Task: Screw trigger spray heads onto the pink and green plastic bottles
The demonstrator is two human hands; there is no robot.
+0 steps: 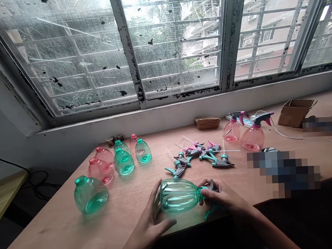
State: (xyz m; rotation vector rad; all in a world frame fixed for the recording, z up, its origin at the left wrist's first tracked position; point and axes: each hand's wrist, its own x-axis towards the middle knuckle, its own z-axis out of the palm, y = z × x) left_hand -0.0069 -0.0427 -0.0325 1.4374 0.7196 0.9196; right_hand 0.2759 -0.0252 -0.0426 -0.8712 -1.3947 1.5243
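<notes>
A green transparent spray bottle (178, 195) lies on its side at the near edge of the wooden table (60, 232). My left hand (153, 217) cups its base, fingers wrapped round it. My right hand (224, 198) is closed on the grey and teal trigger head (211, 190) at the bottle's neck. Several loose trigger heads (197, 156) with dip tubes lie just behind. Empty green and pink bottles (123, 161) lie in a group at the left, with one green bottle (90, 195) nearer the edge.
Two pink bottles with trigger heads fitted (251, 135) stand at the back right. A small brown box (207, 122) and an open cardboard box (294, 112) sit by the window wall. A white cable (282, 134) runs across the table. Blurred patches cover things at the right.
</notes>
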